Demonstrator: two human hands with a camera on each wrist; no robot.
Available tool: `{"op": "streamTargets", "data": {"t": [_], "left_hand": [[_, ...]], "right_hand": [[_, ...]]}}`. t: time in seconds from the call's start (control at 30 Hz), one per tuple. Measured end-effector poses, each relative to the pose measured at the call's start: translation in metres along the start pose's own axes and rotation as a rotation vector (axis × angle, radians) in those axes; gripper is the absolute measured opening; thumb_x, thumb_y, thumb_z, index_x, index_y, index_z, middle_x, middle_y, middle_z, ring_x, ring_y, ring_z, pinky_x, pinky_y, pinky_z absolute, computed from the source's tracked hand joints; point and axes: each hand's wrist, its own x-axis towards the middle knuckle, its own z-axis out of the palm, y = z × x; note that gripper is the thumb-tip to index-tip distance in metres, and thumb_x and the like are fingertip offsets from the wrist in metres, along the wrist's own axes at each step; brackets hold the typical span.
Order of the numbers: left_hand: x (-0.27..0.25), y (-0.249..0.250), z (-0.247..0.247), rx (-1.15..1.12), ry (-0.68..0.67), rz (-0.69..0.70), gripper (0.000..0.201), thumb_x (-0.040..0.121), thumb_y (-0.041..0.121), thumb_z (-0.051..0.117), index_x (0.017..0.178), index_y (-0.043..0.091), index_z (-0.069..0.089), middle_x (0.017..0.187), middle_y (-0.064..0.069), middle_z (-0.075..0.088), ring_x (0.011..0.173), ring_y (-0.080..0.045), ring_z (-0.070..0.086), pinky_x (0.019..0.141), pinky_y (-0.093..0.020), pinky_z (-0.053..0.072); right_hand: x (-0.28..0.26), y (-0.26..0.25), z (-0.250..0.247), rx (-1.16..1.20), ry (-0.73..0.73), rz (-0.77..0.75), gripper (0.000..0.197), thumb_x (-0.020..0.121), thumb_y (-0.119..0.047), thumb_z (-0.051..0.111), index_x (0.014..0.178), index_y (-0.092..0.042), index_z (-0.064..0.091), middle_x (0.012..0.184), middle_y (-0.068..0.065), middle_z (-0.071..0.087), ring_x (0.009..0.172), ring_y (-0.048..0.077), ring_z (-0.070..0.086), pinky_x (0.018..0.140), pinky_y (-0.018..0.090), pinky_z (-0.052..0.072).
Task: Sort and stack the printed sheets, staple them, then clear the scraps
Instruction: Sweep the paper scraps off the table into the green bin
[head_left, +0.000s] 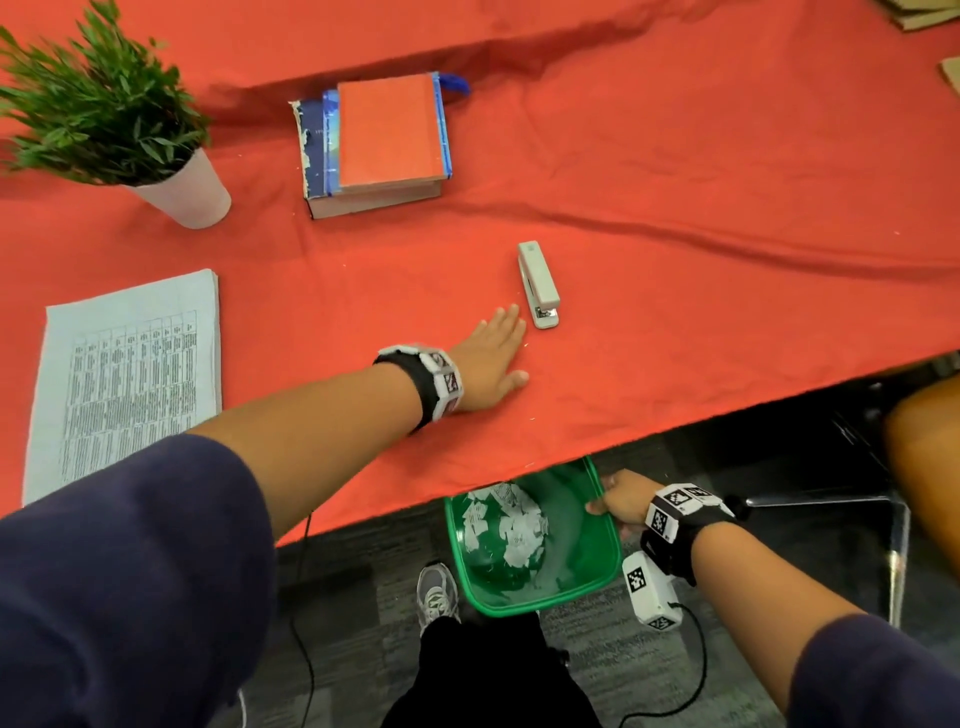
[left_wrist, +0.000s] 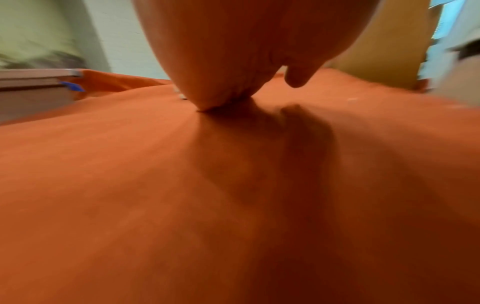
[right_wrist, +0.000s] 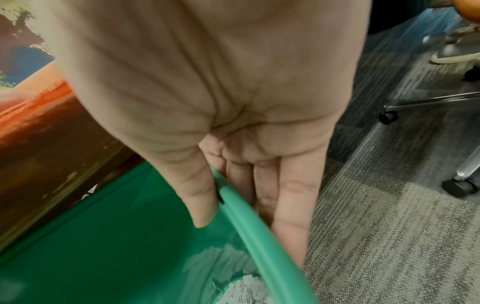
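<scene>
A stack of printed sheets (head_left: 124, 379) lies at the left of the red table. A grey stapler (head_left: 538, 285) lies mid-table. My left hand (head_left: 488, 358) rests flat on the cloth just left of the stapler, fingers straight; in the left wrist view its palm edge (left_wrist: 221, 82) presses the cloth. Below the table edge my right hand (head_left: 618, 501) grips the rim of a green bin (head_left: 597, 582), thumb (right_wrist: 200, 197) inside the rim (right_wrist: 249, 218) and fingers outside. Torn paper scraps (head_left: 506, 525) lie in the bin.
A pile of books (head_left: 374, 145) and a potted plant (head_left: 114, 114) stand at the back of the table. Under the table are a chair base with casters (head_left: 831, 499), my shoe (head_left: 438, 592) and a cable on the carpet.
</scene>
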Motion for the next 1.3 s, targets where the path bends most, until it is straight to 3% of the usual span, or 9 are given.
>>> {"op": "streamTargets", "data": {"t": [0.3,0.47,0.57,0.7,0.83,0.93,1.03,1.2,1.3], "left_hand": [[-0.092,0.056,0.046,-0.050,-0.236,0.420,0.056,0.104,0.035,0.024,0.153,0.010,0.009,0.161,-0.004,0.000,0.147,-0.013,-0.003,0.121,-0.031,0.003],[-0.071,0.040,0.023,-0.114,0.072,0.071,0.060,0.102,0.040,0.028,0.153,0.014,0.008,0.161,-0.004,-0.002,0.148,-0.017,-0.001,0.120,-0.033,0.006],[-0.052,0.026,0.018,-0.091,0.034,-0.120,0.070,0.101,0.041,0.031,0.152,0.005,0.000,0.160,-0.014,-0.011,0.148,-0.027,-0.006,0.122,-0.040,0.006],[-0.062,0.045,0.038,-0.009,-0.043,0.068,0.070,0.101,0.041,0.030,0.152,0.006,-0.002,0.159,-0.014,-0.014,0.148,-0.026,-0.009,0.121,-0.039,0.003],[-0.099,0.072,0.069,-0.005,-0.203,0.303,0.060,0.103,0.035,0.026,0.153,0.009,0.005,0.160,-0.009,-0.007,0.148,-0.019,-0.005,0.122,-0.036,0.004],[-0.114,0.078,0.077,-0.065,-0.168,0.365,0.054,0.104,0.033,0.025,0.153,0.012,0.014,0.161,-0.004,0.003,0.148,-0.014,0.000,0.122,-0.035,0.006],[-0.109,0.073,0.064,-0.109,0.010,0.214,0.054,0.103,0.037,0.025,0.152,0.017,0.012,0.160,-0.001,0.000,0.147,-0.013,-0.003,0.120,-0.031,0.001],[-0.069,0.054,0.043,-0.112,0.112,-0.099,0.067,0.101,0.039,0.031,0.153,0.009,0.001,0.160,-0.010,-0.012,0.148,-0.023,-0.008,0.118,-0.033,-0.002],[-0.061,0.055,0.051,-0.065,0.082,-0.050,0.066,0.101,0.036,0.033,0.153,0.008,0.002,0.160,-0.012,-0.010,0.148,-0.026,-0.006,0.120,-0.035,-0.001]], "right_hand": [[0.000,0.001,-0.007,-0.042,-0.019,-0.011,0.026,0.086,-0.019,0.068,0.105,-0.001,0.065,0.095,0.015,0.074,0.086,0.035,0.072,0.082,0.048,0.058],[-0.011,-0.005,-0.006,-0.069,-0.028,-0.009,0.029,0.090,-0.017,0.064,0.114,-0.001,0.062,0.100,0.016,0.073,0.074,0.034,0.072,0.065,0.039,0.060],[-0.013,-0.006,-0.003,-0.058,-0.023,0.001,0.028,0.091,-0.015,0.063,0.115,0.000,0.063,0.098,0.016,0.073,0.057,0.024,0.067,0.046,0.027,0.051],[-0.013,-0.004,0.001,-0.015,-0.030,-0.001,0.025,0.091,-0.011,0.062,0.113,0.001,0.064,0.095,0.015,0.073,0.062,0.024,0.069,0.048,0.027,0.054],[-0.015,-0.002,0.003,-0.022,-0.026,-0.001,0.022,0.092,-0.011,0.060,0.110,0.000,0.064,0.082,0.011,0.072,0.042,0.014,0.064,0.038,0.020,0.046],[-0.012,0.002,0.002,-0.012,-0.030,-0.003,0.024,0.091,-0.012,0.061,0.112,0.000,0.064,0.093,0.016,0.074,0.050,0.020,0.066,0.042,0.024,0.048],[-0.008,0.005,0.002,-0.031,-0.028,-0.004,0.024,0.091,-0.012,0.062,0.112,-0.001,0.064,0.087,0.012,0.073,0.046,0.017,0.065,0.041,0.022,0.048],[-0.003,0.010,0.004,-0.014,-0.023,-0.012,0.026,0.087,-0.014,0.067,0.110,-0.001,0.065,0.097,0.017,0.074,0.084,0.037,0.072,0.076,0.050,0.059],[-0.003,0.011,0.007,-0.004,-0.023,-0.018,0.022,0.087,-0.012,0.066,0.107,-0.002,0.066,0.097,0.018,0.074,0.084,0.037,0.072,0.076,0.051,0.059]]}}
